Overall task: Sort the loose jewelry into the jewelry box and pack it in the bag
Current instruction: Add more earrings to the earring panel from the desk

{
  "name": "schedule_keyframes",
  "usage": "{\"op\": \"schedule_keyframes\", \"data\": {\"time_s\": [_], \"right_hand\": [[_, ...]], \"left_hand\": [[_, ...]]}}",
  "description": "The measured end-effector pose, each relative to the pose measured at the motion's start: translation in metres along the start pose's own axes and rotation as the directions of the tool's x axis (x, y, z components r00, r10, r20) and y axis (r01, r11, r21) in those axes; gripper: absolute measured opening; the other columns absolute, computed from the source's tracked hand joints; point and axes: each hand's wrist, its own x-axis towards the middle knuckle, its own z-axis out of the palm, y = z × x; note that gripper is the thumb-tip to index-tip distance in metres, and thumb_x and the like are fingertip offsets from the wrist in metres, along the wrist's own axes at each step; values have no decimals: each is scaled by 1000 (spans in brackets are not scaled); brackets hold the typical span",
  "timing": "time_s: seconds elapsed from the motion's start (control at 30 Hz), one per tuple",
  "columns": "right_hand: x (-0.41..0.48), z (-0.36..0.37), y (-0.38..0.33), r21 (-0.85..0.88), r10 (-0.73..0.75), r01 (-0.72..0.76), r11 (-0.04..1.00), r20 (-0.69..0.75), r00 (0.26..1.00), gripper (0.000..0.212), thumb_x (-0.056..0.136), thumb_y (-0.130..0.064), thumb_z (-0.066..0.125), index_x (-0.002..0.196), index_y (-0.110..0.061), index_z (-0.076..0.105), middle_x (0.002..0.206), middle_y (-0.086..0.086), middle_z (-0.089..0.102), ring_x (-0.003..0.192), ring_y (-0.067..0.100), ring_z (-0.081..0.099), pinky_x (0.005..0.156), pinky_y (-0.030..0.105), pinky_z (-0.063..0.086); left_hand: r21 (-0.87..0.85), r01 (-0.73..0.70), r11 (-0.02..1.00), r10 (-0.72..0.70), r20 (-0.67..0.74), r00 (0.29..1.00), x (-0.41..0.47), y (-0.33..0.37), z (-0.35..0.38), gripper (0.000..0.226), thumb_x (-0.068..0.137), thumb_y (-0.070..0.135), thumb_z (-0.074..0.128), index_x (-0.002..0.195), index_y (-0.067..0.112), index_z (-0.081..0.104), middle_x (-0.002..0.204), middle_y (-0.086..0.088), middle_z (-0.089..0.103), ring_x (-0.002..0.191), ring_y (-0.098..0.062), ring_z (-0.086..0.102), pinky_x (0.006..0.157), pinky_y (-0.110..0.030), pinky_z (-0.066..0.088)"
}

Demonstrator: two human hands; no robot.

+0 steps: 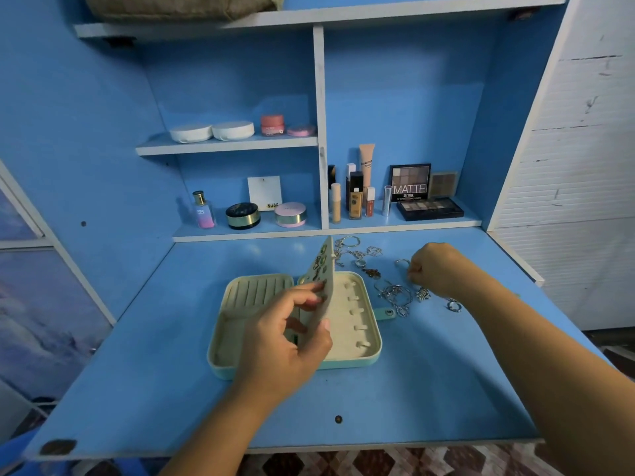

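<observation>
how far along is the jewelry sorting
Done: the jewelry box lies open with a few pieces pinned on its middle flap. In hand: the left hand holds that flap up; the right hand hovers curled over the loose jewelry. Left: many pieces lie on the desk; box unclosed, nothing packed.

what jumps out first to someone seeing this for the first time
An open mint-green jewelry box with cream lining sits mid-desk, the left hand pinching its cream earring panel upright. Right of it, the right hand curls over scattered silver rings and chains. Makeup lines the blue shelves behind.
</observation>
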Motion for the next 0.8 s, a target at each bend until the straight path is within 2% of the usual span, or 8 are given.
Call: {"op": "schedule_keyframes", "data": {"time_s": [0.2, 0.37, 0.43, 0.5, 0.57, 0.63, 0.7, 0.8], "right_hand": [[13, 8, -3, -53, -11, 12, 999, 27, 1000, 20, 85, -23, 60, 84, -4, 67, 90, 10, 67, 71, 22, 57, 59, 29, 49], [17, 9, -7, -72, 4, -2, 997, 26, 1000, 26, 82, -17, 57, 60, -11, 46, 65, 4, 48, 55, 17, 43, 46, 24, 33], [14, 8, -11, -76, 2, 0, 997, 16, 1000, 28, 81, -17, 57, 58, -11, 41, 63, 4, 43, 55, 17, 40, 48, 24, 32], [7, 3, -17, -85, -12, 10, 996, -13, 1000, 26, 83, -20, 57, 62, -11, 45, 73, 5, 46, 62, 20, 45, 57, 27, 37], [-5, -3, -28, 62, -83, 90, 994, -116, 990, 16, 87, -22, 57, 75, -11, 57, 90, 7, 51, 71, 22, 52, 64, 30, 44], [-29, -9, -49, 364, -155, 238, 900, -244, 957, 8, 88, -20, 60, 83, -15, 62, 94, 4, 55, 73, 15, 55, 62, 23, 45], [-60, -15, -78, 603, -204, 352, 716, -300, 932, 8, 90, -20, 61, 82, -20, 61, 85, -2, 59, 63, 4, 54, 54, 16, 42], [-88, -10, -112, 745, -250, 433, 508, -354, 901, 8, 90, -19, 62, 82, -20, 60, 74, -10, 56, 56, -4, 50, 52, 11, 41]], "left_hand": [[-130, 87, 988, -101, -107, 989, -2, 1, -7, 23, 73, 34, 66, 95, 28, 61, 109, 14, 69, 81, -2, 69, 66, -12, 52], [-138, 130, 982, -150, -149, 977, -5, -3, -12, 24, 71, 38, 67, 93, 30, 61, 93, 18, 71, 82, -6, 70, 68, -16, 54], [-143, 141, 980, -163, -155, 974, -5, -4, -13, 24, 71, 38, 68, 93, 30, 61, 92, 18, 71, 82, -7, 70, 68, -18, 55], [-157, 140, 978, -165, -154, 974, -5, -4, -13, 24, 71, 38, 68, 93, 28, 62, 92, 18, 71, 82, -6, 69, 68, -18, 55], [-166, 140, 976, -166, -152, 974, -5, -3, -13, 25, 71, 37, 68, 93, 27, 62, 92, 17, 71, 80, -5, 69, 68, -17, 55], [-175, 137, 975, -165, -156, 974, -5, -2, -12, 24, 71, 36, 68, 93, 27, 62, 93, 18, 71, 79, -5, 69, 67, -16, 54], [-190, 147, 971, -177, -154, 972, -5, -3, -12, 23, 71, 36, 68, 93, 28, 63, 91, 16, 71, 77, -7, 69, 66, -16, 53], [-190, 161, 969, -189, -140, 972, -5, -3, -12, 23, 72, 37, 68, 93, 29, 63, 89, 12, 71, 76, -9, 69, 66, -19, 55]]}}
